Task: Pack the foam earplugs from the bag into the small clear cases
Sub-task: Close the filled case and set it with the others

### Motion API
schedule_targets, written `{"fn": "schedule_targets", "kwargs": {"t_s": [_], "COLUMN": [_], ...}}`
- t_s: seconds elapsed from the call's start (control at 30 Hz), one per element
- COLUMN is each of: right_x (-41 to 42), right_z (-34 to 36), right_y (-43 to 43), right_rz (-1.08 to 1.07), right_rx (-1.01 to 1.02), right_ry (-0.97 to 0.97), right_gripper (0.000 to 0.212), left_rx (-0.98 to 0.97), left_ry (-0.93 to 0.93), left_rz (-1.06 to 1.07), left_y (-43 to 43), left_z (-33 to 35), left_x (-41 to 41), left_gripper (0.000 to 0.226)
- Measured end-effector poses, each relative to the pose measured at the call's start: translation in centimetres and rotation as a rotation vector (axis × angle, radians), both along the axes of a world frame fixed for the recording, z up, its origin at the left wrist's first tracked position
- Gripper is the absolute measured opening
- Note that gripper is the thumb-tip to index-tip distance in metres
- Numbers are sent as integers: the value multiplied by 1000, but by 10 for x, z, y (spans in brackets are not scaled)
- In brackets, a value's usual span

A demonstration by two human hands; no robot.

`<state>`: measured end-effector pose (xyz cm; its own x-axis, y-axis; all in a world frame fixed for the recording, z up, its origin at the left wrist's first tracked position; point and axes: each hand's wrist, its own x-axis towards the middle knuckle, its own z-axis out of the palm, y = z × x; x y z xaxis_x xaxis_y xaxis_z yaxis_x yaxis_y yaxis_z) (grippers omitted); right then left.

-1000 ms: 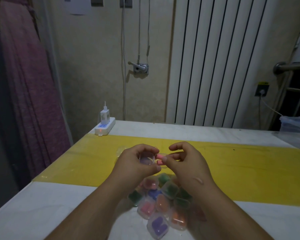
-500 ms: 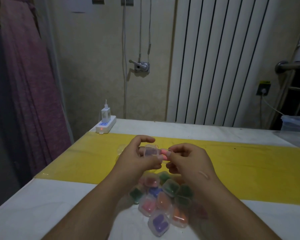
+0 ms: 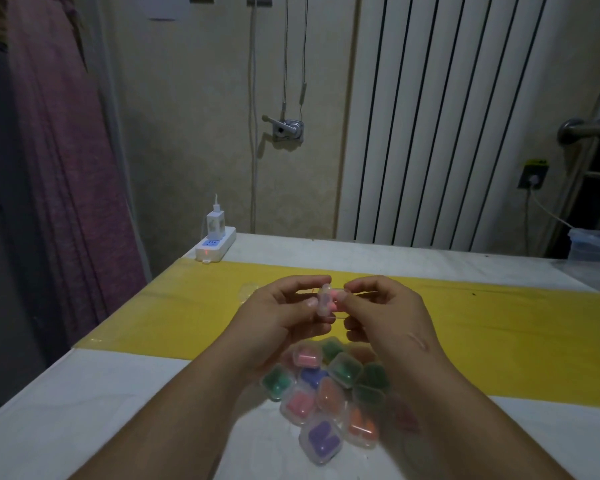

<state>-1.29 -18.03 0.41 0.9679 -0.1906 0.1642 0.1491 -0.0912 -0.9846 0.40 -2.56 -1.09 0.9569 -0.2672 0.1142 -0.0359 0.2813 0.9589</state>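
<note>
Nearest to us, a pile of small clear plastic cases [image 3: 326, 393], already filled with coloured foam earplugs, lies on the white counter [image 3: 84, 410]. Above it, the fingers of our left hand [image 3: 278, 317] pinch one small clear square case [image 3: 324, 303] by its edges. Our right hand [image 3: 385, 313] pinches its other side, where a pink foam earplug [image 3: 332, 295] shows. We judge the case light and slippery and the foam soft, so the stiff corners are the better hold. Far behind stands a white power strip [image 3: 215, 245]

Dim room: cream wall [image 3: 194, 133], white ribbed radiator [image 3: 447, 133], purple curtain [image 3: 73, 168], yellow-striped table [image 3: 499, 323].
</note>
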Motion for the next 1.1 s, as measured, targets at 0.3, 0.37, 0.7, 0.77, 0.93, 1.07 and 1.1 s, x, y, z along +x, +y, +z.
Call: {"fn": "schedule_targets", "kwargs": {"t_s": [0.3, 0.37, 0.7, 0.77, 0.93, 1.07, 1.1], "right_x": [-2, -4, 4, 5, 12, 17, 17], "right_z": [2, 2, 2, 3, 0, -4, -6], "right_y": [3, 3, -5, -11, -27, -38, -39], "right_rz": [74, 61, -65, -93, -140, -178, -200], "right_rx": [115, -25, -145, -129, -205, -387, -440], "right_ry": [73, 77, -60, -96, -72, -4, 23], "right_gripper": [38, 35, 14, 12, 15, 15, 19], "left_rx": [9, 17, 159, 197, 388, 835, 938], "left_ry": [-61, -62, -151, -167, -241, -503, -550], "left_rz": [133, 155, 343, 391, 470, 514, 498], "left_y": [-2, -2, 0, 2, 1, 0, 0], "left_z": [-1, 0, 0, 0, -3, -6, -7], "left_x": [2, 2, 5, 6, 5, 4, 4], "left_gripper": [35, 33, 15, 16, 19, 23, 25]}}
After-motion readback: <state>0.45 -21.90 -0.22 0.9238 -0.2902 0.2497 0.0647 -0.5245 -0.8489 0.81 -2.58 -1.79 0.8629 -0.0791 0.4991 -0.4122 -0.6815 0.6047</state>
